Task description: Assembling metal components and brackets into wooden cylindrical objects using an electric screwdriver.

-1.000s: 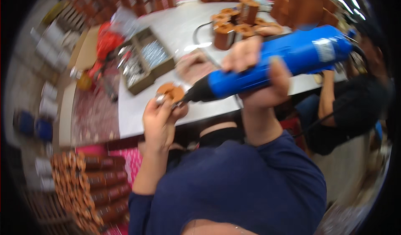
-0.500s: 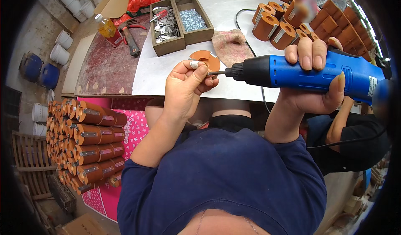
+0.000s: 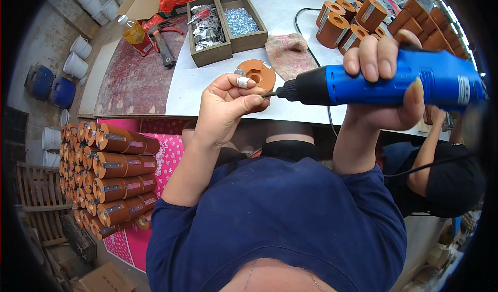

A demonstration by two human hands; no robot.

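Note:
My right hand point(image 3: 384, 74) is wrapped around a blue electric screwdriver point(image 3: 415, 84) with a black nose, held level over the table edge and aimed left. Its thin bit reaches the fingertips of my left hand point(image 3: 236, 97). Those fingers are pinched together at the bit's end; whatever small thing sits between them is hidden. White tape wraps one left finger. Just beyond that hand a round orange-brown block point(image 3: 265, 74) with a central hole stands on the white tabletop. A small metal plate point(image 3: 239, 72) shows at the block's left edge.
Behind lies a two-part wooden box point(image 3: 228, 50) of metal plates and screws, beside a pinkish cloth point(image 3: 286, 58). A hammer point(image 3: 165, 53) and bottle point(image 3: 136, 36) are left. Brown cylinders point(image 3: 332, 30) stand right, others are stacked point(image 3: 116, 165) lower left. A co-worker's arm point(image 3: 425, 159) shows right.
The screwdriver has shifted slightly left and tilted, its rear end rising. My left fingers have closed further around the bit's end, and more of the block's top now shows.

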